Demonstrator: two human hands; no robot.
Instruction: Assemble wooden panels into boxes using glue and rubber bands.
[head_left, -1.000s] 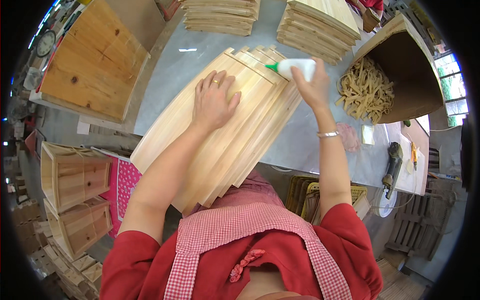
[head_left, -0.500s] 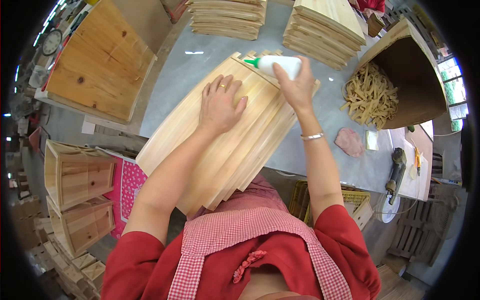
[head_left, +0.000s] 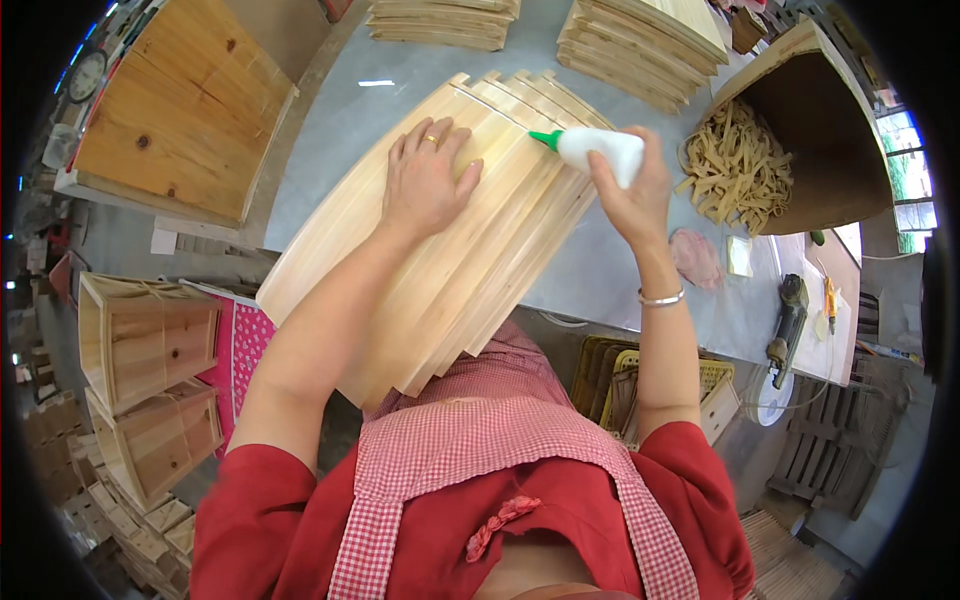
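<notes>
Several pale wooden panels point(head_left: 470, 250) lie overlapped in a staggered stack, reaching from the table out over its near edge. On the topmost one my left hand point(head_left: 430, 180) rests flat with its fingers spread. My right hand point(head_left: 645, 190) is wrapped round a white squeeze bottle point(head_left: 600, 152) with a green nozzle. The bottle is tilted, its tip pointing left at the groove point(head_left: 497, 108) near the far end of the top panel. Whether the tip touches the wood I cannot tell.
Stacked panels point(head_left: 640, 55) stand at the back of the grey table point(head_left: 340, 130). To the right are a cardboard box point(head_left: 830, 150) with tan strips point(head_left: 740, 170), a pink cloth point(head_left: 695, 257) and a dark power tool point(head_left: 788, 315). Wooden boxes point(head_left: 155, 340) stand at left.
My right hand has moved the bottle to the right and nearer along the groove of the top panel. My left hand stays flat on the panel.
</notes>
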